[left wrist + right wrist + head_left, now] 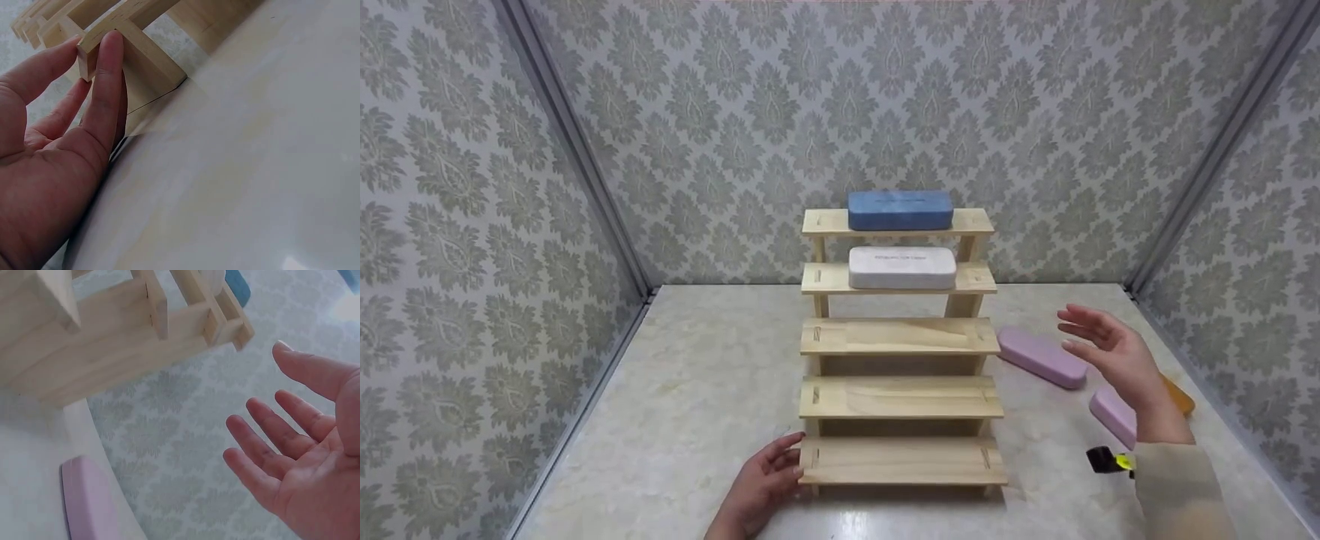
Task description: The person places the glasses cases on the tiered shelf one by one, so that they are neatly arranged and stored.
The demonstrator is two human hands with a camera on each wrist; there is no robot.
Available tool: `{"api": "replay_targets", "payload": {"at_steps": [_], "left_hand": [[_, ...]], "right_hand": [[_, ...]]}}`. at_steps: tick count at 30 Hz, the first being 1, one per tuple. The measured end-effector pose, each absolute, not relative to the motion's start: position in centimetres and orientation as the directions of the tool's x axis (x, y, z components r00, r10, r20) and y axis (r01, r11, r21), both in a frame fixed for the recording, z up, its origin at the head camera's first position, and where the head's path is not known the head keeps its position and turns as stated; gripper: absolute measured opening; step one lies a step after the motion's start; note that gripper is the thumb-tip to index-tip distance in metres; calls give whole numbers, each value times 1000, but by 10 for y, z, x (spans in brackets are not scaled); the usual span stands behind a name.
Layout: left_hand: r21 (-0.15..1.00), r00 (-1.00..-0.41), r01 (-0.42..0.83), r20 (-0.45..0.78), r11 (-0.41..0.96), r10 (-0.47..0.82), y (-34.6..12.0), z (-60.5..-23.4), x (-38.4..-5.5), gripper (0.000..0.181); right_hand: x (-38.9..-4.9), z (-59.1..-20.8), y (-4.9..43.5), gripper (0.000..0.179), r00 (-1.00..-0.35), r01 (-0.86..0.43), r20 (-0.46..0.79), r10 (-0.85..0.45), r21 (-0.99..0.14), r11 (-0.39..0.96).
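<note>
A light wooden tiered display rack (900, 461) stands in the middle of the table. My left hand (761, 480) holds the left end of its lowest shelf, with thumb and fingers around the board's end in the left wrist view. A blue glasses case (900, 211) lies on the top shelf, and a white glasses case (901, 268) on the shelf below it. Holding nothing, my right hand (1117, 364) is raised to the right of the rack with fingers spread, near a pink-purple glasses case (1042, 358) on the table.
Partly behind the right forearm are a second pink-purple case (1114, 415) and an orange case (1179, 396). A small black and yellow object (1106, 460) shows beside the right sleeve (1181, 487). Patterned walls (720, 150) enclose the table (675, 390) at the back and sides.
</note>
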State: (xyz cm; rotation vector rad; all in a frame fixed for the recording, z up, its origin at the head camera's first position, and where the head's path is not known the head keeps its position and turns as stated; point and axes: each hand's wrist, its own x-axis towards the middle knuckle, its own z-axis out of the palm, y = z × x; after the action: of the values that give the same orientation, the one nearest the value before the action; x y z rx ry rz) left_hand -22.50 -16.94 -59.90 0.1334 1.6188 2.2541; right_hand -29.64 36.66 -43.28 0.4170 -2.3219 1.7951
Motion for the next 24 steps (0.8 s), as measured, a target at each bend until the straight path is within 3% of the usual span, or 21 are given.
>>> {"api": "replay_targets", "payload": {"at_steps": [6,15,24], "left_hand": [[932,-929,-236,-133,-276,346,-170,-599,-225,68],[932,-930,-221,-111,-288,351,-170,-602,-225,68],[931,-932,-230,-128,-283,338,-170,-601,-225,69]], "right_hand": [[-282,-452,392,50,-960,-280,272,-71,-947,154],[-262,-481,429,43,-981,-175,185,63,-975,138],[-245,-501,457,39,-976,-4,29,214,-993,116]]}}
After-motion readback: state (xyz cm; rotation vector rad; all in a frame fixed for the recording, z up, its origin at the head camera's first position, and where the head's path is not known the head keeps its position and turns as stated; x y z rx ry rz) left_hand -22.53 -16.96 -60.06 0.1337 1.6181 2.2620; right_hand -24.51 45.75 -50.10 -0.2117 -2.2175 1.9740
